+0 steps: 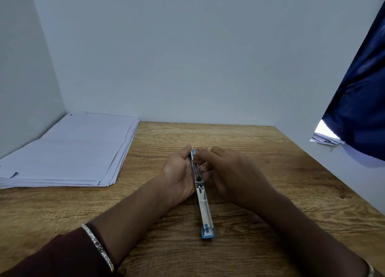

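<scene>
Stapler (204, 210): lies open on the table (281, 193), long axis running from my hands back toward the near edge.
Left hand (179, 172): curls round its far half.
Right hand (233, 172): fingertips pinch its middle from the right.

A blue-and-chrome stapler (203, 199) is swung open lengthwise, its blue-tipped metal arm laid flat on the worktop (270, 193).

A brown wood-grain tabletop (270, 172) meets plain pale grey walls (187, 58) far and left. A dark blue curtain (362, 110) hangs at the right, with daylight under its edge.
</scene>
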A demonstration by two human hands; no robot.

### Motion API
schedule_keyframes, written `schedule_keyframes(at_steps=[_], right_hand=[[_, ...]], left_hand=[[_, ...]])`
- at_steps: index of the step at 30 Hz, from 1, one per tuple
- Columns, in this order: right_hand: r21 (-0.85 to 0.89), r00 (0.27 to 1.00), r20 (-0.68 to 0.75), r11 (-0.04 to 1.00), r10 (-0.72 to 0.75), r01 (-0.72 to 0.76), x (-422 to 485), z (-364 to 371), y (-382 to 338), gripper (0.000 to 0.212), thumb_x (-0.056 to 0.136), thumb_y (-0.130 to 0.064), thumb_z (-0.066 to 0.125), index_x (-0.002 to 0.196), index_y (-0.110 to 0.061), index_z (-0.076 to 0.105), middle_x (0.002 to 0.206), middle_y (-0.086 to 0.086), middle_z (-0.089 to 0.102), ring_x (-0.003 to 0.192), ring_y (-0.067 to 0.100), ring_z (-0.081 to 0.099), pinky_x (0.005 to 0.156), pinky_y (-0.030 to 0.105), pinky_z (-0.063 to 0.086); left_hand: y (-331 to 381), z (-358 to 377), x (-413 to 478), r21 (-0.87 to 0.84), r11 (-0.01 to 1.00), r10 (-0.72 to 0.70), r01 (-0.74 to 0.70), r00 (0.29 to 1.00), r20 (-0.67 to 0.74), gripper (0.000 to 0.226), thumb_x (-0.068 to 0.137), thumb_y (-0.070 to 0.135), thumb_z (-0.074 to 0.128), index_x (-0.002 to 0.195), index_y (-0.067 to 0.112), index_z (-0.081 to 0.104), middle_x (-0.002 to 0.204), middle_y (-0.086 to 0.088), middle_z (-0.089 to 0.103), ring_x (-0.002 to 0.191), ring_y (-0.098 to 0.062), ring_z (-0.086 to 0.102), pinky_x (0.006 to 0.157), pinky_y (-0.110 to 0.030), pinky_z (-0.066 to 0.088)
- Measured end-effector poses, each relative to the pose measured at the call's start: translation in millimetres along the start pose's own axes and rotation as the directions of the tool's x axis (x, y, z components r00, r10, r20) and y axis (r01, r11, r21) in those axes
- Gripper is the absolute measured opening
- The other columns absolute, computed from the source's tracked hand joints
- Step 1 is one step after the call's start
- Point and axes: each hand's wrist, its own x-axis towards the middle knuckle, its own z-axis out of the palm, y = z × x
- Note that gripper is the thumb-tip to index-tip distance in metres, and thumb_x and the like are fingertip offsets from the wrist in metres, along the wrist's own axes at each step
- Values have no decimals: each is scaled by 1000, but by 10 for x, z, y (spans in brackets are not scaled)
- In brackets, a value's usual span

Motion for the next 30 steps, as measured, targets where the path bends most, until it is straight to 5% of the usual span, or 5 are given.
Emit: schedule_keyframes(at_steps=[4, 10, 23, 27, 30], right_hand=[[-24, 1000, 7, 1000, 15, -14, 10, 45, -34, 49, 79, -24, 38, 124, -21, 56, 98, -2, 65, 76, 23, 60, 57, 30, 35], [75, 998, 7, 995, 63, -63, 10, 52, -40, 47, 80, -19, 46, 126, -25, 51, 90, -3, 65, 72, 22, 57, 58, 37, 48], [105, 998, -21, 993, 53, -51, -17, 69, 62, 49, 74, -12, 53, 120, -27, 56, 92, -7, 68, 76, 17, 60, 59, 32, 49], [-30, 1000, 5, 1000, 5, -5, -3, 89, 92, 51, 79, -18, 50, 129, -28, 54, 93, -4, 67, 78, 23, 60, 63, 36, 48], [-200, 1000, 1, 979, -27, 27, 10, 97, 108, 54, 81, -20, 55, 134, -30, 54, 93, -2, 68, 80, 24, 62, 65, 34, 44]], left_hand=[[-1, -1, -3, 29, 1000, 7, -8, 1000, 23, 57, 109, 42, 28, 103, -2, 64, 63, -12, 70, 50, -21, 70, 47, -29, 58], [-23, -22, 30, 75, 997, 24, -25, 1000, 17, 55, 109, 43, 30, 110, -3, 60, 84, -12, 66, 83, -25, 63, 80, -36, 50], [-4, -18, 21, 49, 999, -2, 4, 999, -33, 54, 108, 43, 30, 89, 3, 61, 91, -13, 61, 101, -28, 52, 84, -37, 43], [-13, -28, 34, 27, 1000, -13, 13, 1000, 1, 55, 109, 42, 28, 104, -2, 62, 102, -16, 67, 106, -31, 62, 107, -43, 43], [-8, -25, 22, 18, 1000, -16, 15, 1000, 20, 59, 109, 42, 27, 119, -6, 59, 101, -17, 72, 95, -30, 70, 93, -45, 52]])
